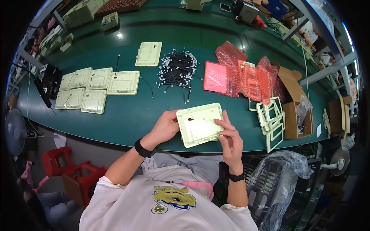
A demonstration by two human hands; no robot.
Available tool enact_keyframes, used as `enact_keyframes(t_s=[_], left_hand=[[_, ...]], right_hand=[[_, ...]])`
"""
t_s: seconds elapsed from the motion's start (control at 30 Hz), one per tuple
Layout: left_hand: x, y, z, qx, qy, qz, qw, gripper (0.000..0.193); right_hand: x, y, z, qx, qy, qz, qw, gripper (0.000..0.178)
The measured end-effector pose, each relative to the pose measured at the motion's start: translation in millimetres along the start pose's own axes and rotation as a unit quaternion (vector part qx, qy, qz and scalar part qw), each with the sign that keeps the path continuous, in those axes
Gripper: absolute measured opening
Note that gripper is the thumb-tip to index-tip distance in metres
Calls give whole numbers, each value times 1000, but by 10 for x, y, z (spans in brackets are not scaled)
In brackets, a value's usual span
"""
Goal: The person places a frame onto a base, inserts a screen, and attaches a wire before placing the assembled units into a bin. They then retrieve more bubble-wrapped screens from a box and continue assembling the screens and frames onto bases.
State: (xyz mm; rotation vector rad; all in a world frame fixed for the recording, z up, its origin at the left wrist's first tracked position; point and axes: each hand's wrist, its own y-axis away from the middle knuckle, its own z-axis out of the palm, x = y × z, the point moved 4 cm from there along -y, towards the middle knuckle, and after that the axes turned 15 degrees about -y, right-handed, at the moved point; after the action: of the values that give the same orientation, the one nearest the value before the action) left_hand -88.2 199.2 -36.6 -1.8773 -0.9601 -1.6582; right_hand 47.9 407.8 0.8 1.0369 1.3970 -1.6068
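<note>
A pale green plastic panel (201,129), rectangular with a small dark slot, is held up over the table's near edge. My left hand (168,125) grips its left side, the fingers hidden behind it. On the right side, my right hand (230,140) has its thumb at the lower edge and fingertips on the panel's face; it appears to hold the panel too. Beyond the panel lies a pile of short black cables with white connectors (178,68). Another pale green panel (149,54) rests left of the pile.
Several panels with cables (94,102) lie at the left. To the right are red bubble-wrap bags (252,82), pale green frames (274,133) and an open cardboard box (293,125). A plastic-covered black crate (269,184) stands below on the right, a red stool (58,161) on the left.
</note>
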Motion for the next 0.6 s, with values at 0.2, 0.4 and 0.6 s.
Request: enact_keyframes(t_s=[0.2, 0.4, 0.6], left_hand=[[-96, 5, -9, -25, 16, 23, 999, 33], [69, 257, -227, -26, -190, -13, 981, 51], [134, 311, 7, -32, -453, 150, 878, 80]], right_hand=[[116, 44, -28, 1, 46, 15, 999, 8], [188, 119, -8, -29, 171, 52, 983, 10], [98, 80, 37, -102, 287, 56, 951, 21]])
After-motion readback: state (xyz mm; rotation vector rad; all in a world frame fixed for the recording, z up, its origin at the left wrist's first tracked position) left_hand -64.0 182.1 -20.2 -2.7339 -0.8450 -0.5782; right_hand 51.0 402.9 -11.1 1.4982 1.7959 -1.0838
